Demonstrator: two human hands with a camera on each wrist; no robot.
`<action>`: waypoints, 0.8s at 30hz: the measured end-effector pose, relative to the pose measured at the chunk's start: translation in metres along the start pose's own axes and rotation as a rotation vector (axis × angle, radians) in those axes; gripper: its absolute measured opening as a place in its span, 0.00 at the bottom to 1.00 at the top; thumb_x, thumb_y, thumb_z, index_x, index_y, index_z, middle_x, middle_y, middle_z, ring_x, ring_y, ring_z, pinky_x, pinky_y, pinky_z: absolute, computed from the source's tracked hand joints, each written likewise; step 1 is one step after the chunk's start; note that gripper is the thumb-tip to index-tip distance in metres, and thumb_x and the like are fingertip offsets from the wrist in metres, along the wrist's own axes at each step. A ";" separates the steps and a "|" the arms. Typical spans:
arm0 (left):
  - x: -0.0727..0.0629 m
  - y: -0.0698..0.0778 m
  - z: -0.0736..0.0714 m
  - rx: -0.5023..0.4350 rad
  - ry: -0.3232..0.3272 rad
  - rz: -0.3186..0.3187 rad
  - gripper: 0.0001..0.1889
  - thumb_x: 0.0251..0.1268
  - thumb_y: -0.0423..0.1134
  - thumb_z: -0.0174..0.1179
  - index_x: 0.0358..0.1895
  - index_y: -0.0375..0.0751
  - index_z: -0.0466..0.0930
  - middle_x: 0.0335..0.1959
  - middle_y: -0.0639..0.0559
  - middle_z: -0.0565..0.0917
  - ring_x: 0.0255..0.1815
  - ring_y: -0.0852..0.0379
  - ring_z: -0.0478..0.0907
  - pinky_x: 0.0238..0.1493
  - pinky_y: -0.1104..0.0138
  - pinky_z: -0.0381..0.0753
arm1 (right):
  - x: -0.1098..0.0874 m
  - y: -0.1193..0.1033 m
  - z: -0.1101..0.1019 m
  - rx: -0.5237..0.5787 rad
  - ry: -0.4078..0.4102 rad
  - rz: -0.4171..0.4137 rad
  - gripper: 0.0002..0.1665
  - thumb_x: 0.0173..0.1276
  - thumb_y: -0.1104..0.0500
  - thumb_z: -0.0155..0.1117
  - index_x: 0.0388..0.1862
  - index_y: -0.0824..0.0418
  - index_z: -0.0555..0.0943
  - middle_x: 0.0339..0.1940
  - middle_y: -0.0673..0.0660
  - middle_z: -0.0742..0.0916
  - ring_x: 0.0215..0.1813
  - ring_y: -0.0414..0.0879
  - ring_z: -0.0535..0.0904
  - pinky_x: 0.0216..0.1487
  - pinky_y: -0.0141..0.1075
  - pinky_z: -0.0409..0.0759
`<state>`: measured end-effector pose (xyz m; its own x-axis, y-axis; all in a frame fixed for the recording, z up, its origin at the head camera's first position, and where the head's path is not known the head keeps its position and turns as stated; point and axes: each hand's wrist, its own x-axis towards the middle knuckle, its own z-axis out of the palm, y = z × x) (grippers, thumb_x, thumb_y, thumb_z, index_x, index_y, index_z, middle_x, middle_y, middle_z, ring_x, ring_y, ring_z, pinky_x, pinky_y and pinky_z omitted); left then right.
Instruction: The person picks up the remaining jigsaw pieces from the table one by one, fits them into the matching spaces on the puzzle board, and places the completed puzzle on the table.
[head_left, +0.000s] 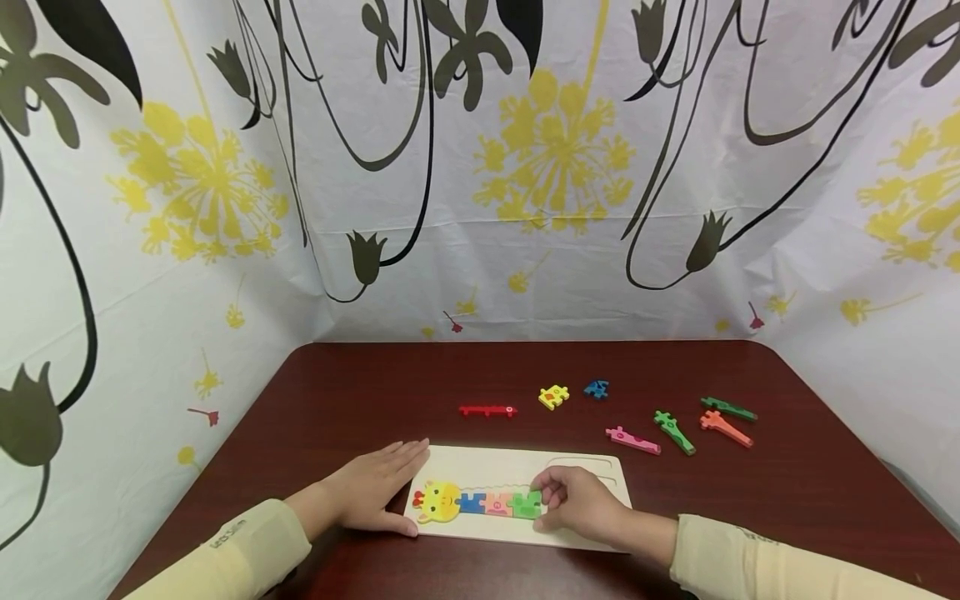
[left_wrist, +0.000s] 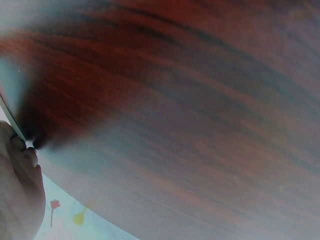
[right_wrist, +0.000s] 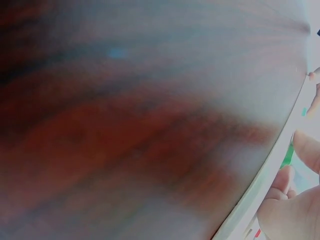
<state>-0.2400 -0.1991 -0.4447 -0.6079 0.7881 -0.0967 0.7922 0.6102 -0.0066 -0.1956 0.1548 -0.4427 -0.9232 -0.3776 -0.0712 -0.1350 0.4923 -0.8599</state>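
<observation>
A pale wooden puzzle board (head_left: 480, 462) lies near the table's front edge. In its lower row sit a yellow giraffe head (head_left: 437, 502), a blue piece (head_left: 472, 502), a salmon piece (head_left: 498, 504) and a green puzzle piece (head_left: 525, 505), side by side. My right hand (head_left: 581, 504) pinches the green piece's right end between thumb and curled fingers; the right wrist view shows a bit of green (right_wrist: 287, 156) between them. My left hand (head_left: 375, 487) rests with fairly straight fingers along the board's left edge. Only part of that hand (left_wrist: 20, 185) appears in the left wrist view.
Beyond the board on the dark wooden table (head_left: 375, 379) lie a red strip (head_left: 488, 411), a yellow piece (head_left: 553, 397) and a blue piece (head_left: 597, 389). Farther right are a pink piece (head_left: 633, 440), two green pieces (head_left: 675, 433) and an orange piece (head_left: 726, 428). A patterned curtain (head_left: 480, 283) surrounds the table.
</observation>
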 end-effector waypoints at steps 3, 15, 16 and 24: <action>0.001 0.001 -0.002 -0.014 -0.021 -0.013 0.56 0.58 0.79 0.38 0.78 0.37 0.48 0.78 0.45 0.50 0.76 0.50 0.50 0.72 0.54 0.53 | 0.001 0.001 0.000 0.013 -0.005 -0.001 0.23 0.47 0.65 0.81 0.42 0.64 0.82 0.29 0.53 0.78 0.33 0.45 0.74 0.30 0.31 0.74; 0.002 -0.001 0.000 -0.007 -0.014 -0.010 0.56 0.58 0.79 0.38 0.77 0.37 0.48 0.78 0.44 0.51 0.76 0.50 0.50 0.72 0.54 0.53 | 0.000 -0.001 -0.005 0.067 -0.017 0.007 0.23 0.47 0.67 0.80 0.43 0.67 0.81 0.30 0.55 0.79 0.33 0.46 0.73 0.31 0.31 0.75; 0.002 -0.001 0.000 -0.005 -0.012 -0.011 0.56 0.58 0.79 0.38 0.77 0.37 0.48 0.78 0.44 0.51 0.76 0.50 0.50 0.72 0.54 0.53 | 0.000 -0.002 -0.005 0.071 -0.017 0.008 0.23 0.47 0.67 0.80 0.43 0.67 0.81 0.30 0.55 0.79 0.33 0.45 0.73 0.31 0.31 0.75; 0.002 0.000 -0.001 0.003 -0.024 -0.013 0.56 0.58 0.79 0.38 0.77 0.37 0.48 0.78 0.45 0.51 0.77 0.51 0.49 0.73 0.55 0.53 | 0.001 -0.005 -0.009 0.107 -0.005 0.020 0.24 0.49 0.67 0.79 0.45 0.69 0.80 0.30 0.56 0.80 0.33 0.45 0.74 0.30 0.30 0.74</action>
<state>-0.2415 -0.1975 -0.4442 -0.6167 0.7779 -0.1205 0.7844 0.6202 -0.0106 -0.1988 0.1593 -0.4343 -0.9236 -0.3724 -0.0914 -0.0768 0.4133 -0.9073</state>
